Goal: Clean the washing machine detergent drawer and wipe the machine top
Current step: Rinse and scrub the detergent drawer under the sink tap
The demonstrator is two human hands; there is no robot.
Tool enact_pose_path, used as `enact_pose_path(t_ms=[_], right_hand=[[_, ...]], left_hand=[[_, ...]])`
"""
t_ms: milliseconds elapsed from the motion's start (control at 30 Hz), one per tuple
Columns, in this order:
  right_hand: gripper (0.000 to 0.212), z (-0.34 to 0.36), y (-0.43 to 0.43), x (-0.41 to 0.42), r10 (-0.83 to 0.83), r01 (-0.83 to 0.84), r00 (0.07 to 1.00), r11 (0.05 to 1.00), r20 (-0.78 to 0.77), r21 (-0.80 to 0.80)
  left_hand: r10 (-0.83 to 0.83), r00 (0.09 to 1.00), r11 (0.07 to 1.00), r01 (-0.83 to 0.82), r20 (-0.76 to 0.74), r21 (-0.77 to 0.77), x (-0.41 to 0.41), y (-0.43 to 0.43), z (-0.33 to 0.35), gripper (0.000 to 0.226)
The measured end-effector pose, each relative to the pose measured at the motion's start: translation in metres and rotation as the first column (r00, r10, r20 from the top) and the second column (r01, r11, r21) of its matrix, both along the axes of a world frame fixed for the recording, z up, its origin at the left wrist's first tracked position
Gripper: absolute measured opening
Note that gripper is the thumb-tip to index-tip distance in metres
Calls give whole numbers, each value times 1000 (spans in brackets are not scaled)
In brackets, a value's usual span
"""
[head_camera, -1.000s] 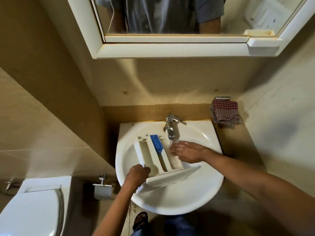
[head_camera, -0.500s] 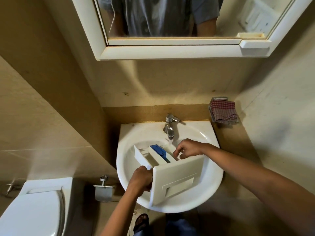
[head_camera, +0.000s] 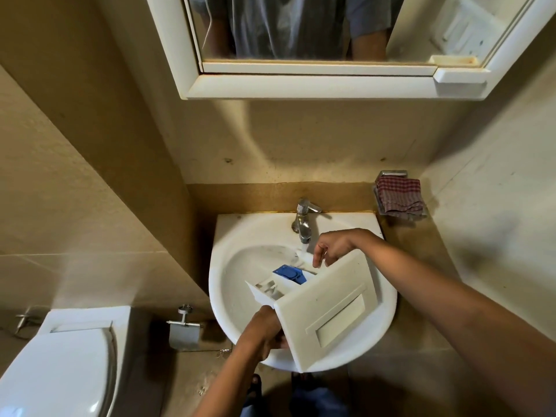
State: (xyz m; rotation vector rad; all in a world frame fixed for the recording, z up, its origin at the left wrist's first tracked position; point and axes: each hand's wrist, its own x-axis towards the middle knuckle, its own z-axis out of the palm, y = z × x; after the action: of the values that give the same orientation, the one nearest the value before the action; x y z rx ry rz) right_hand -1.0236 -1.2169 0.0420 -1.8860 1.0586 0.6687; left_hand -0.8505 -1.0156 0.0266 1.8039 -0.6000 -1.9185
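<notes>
A white detergent drawer (head_camera: 328, 305) with a blue insert (head_camera: 288, 273) stands tilted in the white sink (head_camera: 240, 266), its front panel turned up toward me. My left hand (head_camera: 264, 332) grips the panel's lower left edge. My right hand (head_camera: 332, 246) hovers over the drawer's far end just under the tap (head_camera: 302, 222), fingers loosely bent and pointing down. Water runs from the tap into the drawer's far end.
A checked red cloth (head_camera: 398, 200) lies on a metal wall holder right of the sink. A toilet (head_camera: 60, 362) sits at the lower left, with a paper holder (head_camera: 183, 331) beside the basin. A mirrored cabinet (head_camera: 316, 40) hangs above.
The drawer has been tipped up from lying flat so its front panel faces me and swung right. My right hand lifted from the compartments to the drawer's far end.
</notes>
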Motion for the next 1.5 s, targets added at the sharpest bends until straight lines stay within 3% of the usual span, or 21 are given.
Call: enact_pose_path(t_ms=[167,433,600,800,967,1167,1500], right_hand=[[42,-7,6,-6,-103,122,986,983,134,-135],[47,-30,24,-23,-233,293,947,909,219,-297],[52,-32,32,-19,-135,200,975,875,176,-441],[49,-49,49,-13,-58,189,964,837,260,-513],[50,-60,60,-17,-66,198,965,816,252,-544],[47,-75,63,-25,-29,181,974,705,226,-686],[57,-88,60,-27,-40,132,988,728,150,-673]], left_hand=[[13,992,999,-9,128,-36,4,4,-13,21],[52,982,997,-40,179,-69,-7,-6,-36,35],[93,971,994,-76,218,-82,-13,-18,-54,28],[150,951,988,-136,269,-70,-26,-23,-74,24],[240,942,970,-239,233,-34,-44,-29,-91,25],[297,943,953,-302,150,6,-59,-34,-101,21],[423,903,906,-423,80,-12,-68,-30,-96,23]])
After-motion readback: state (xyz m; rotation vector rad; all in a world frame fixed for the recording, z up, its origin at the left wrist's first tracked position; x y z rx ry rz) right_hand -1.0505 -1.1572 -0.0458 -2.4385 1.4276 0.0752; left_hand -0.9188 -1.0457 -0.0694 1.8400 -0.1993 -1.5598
